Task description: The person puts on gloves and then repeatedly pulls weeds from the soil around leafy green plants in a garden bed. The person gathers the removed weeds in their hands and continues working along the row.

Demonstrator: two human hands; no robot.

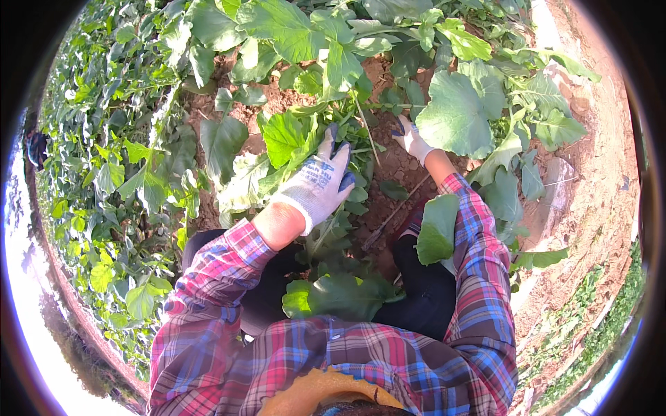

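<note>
My left hand [320, 179], in a white knit work glove with blue fingertips, lies over leafy green plants, its fingers spread among the leaves. A bright green leaf [283, 139] stands right beside its fingers. My right hand [411, 141], in a similar glove, reaches down close to the reddish soil [382, 132]. A broad leaf [455, 114] hangs just right of it and partly covers the view around that hand. Whether its fingers touch or grip anything cannot be told. A thin dry stalk [368, 127] slants between the two hands.
Dense leafy plants [114, 171] fill the left side, and more large leaves [291, 31] spread ahead. A broad leaf [346, 296] lies by my knees, another [437, 229] beside my right forearm. Dry bare earth [598, 171] runs along the right, with low green growth [588, 353] at lower right.
</note>
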